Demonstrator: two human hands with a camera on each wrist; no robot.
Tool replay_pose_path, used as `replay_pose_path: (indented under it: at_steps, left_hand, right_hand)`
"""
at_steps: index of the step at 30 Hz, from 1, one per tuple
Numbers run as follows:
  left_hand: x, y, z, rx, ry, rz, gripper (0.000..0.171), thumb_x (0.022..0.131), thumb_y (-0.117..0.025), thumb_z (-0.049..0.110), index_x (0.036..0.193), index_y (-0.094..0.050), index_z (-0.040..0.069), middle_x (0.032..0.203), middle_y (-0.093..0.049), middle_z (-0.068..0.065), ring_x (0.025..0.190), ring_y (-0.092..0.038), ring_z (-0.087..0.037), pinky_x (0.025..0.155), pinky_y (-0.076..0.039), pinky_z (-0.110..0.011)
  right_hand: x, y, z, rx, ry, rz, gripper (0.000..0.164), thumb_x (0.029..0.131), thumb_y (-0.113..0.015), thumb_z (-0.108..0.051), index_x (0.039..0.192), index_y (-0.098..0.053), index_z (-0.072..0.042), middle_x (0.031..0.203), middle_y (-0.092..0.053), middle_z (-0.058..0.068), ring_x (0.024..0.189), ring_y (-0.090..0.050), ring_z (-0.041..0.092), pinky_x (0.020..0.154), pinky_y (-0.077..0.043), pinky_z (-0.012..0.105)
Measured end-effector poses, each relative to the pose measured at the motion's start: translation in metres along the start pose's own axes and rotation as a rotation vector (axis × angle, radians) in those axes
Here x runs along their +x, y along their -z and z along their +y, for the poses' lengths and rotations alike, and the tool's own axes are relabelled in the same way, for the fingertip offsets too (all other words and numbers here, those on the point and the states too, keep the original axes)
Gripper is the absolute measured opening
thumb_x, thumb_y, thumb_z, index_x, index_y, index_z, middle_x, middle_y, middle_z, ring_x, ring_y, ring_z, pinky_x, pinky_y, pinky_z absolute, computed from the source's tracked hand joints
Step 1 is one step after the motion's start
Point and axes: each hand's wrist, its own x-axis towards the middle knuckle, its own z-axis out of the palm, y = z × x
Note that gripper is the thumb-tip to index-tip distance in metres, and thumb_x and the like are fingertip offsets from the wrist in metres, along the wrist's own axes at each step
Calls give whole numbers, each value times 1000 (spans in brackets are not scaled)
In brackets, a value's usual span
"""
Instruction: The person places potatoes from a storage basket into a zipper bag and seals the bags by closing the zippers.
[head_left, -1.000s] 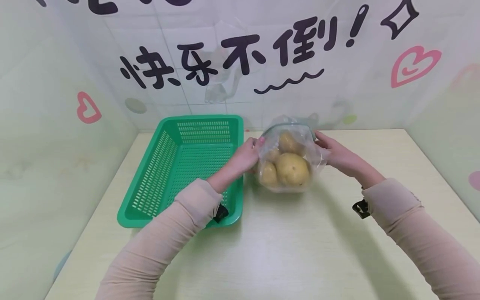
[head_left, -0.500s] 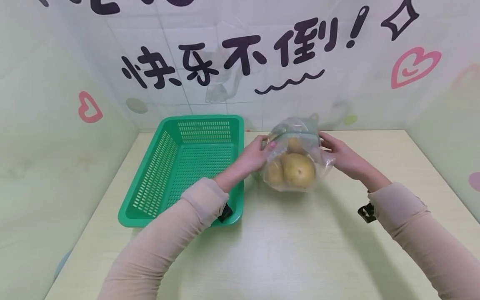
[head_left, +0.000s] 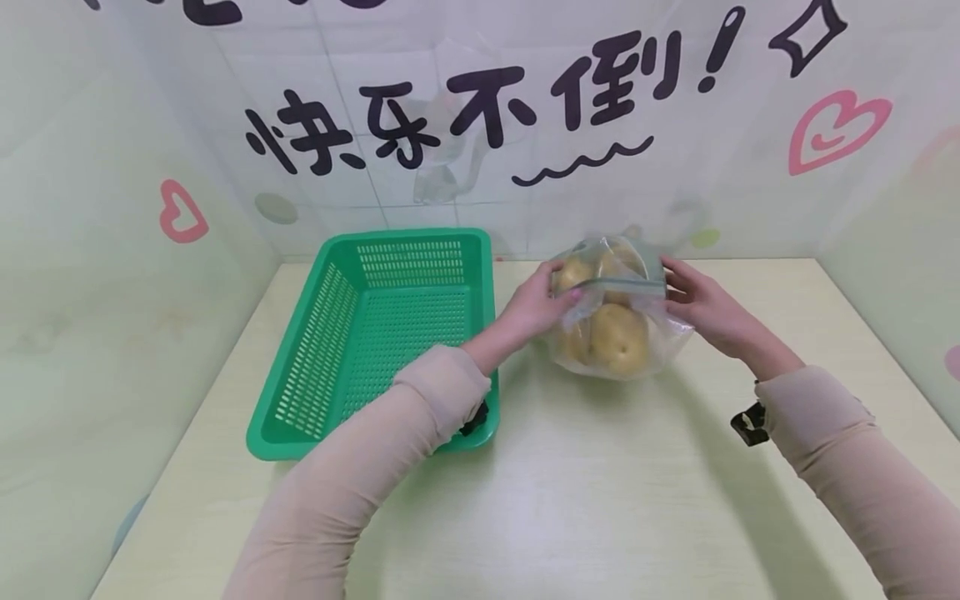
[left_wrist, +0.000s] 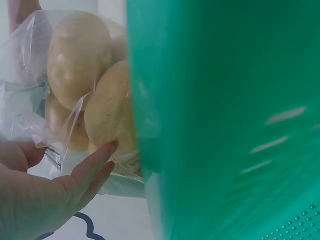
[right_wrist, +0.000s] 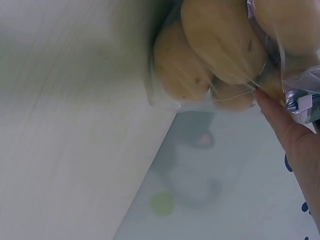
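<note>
A clear zip bag (head_left: pixel 670 333) with several potatoes (head_left: pixel 619 340) in it is held over the back of the table, right of centre. My left hand (head_left: pixel 536 304) grips its left side, thumb in front by the zip strip and fingers reaching round behind. On the bag's right end, my right hand (head_left: pixel 705 308) holds the zip edge. In the left wrist view, the left fingers (left_wrist: pixel 95 170) press the plastic against a potato. The right wrist view has the zip slider (right_wrist: pixel 304 103) beside the right hand, with one finger along the bag's side.
A green plastic basket (head_left: pixel 296 450) with slotted walls stands on the table (head_left: pixel 570 500) to the left. My left forearm (head_left: pixel 375 467) passes over its near right corner. Behind the table rises a printed wall sheet (head_left: pixel 480 200).
Both hands have moved right with the bag of potatoes. Its top has tipped toward me, so the zip strip sits lower and potatoes show above it. The basket stays on the table.
</note>
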Motion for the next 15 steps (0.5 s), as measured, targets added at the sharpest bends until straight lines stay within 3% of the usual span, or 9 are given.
replay_pose_path:
  at_steps: [9, 15]
  left_hand:
    - [9, -5, 10, 73, 18, -5, 59, 97, -54, 22, 149, -28, 8, 150, -39, -17, 136, -42, -31, 111, -39, -42]
    - [15, -14, 14, -6, -1, 9, 60, 96, -55, 15, 148, -27, 4, 152, -35, -17, 139, -37, -31, 115, -33, -41]
  right_hand:
    - [0, 6, 4, 1, 3, 40, 72, 91, -35, 14, 151, 3, 2, 153, -7, 36, 138, -12, 55, 83, -41, 0]
    - [-1, 14, 8, -8, 12, 75, 72, 92, -38, 13, 153, -3, -4, 154, -9, 35, 138, -14, 55, 84, -43, 1]
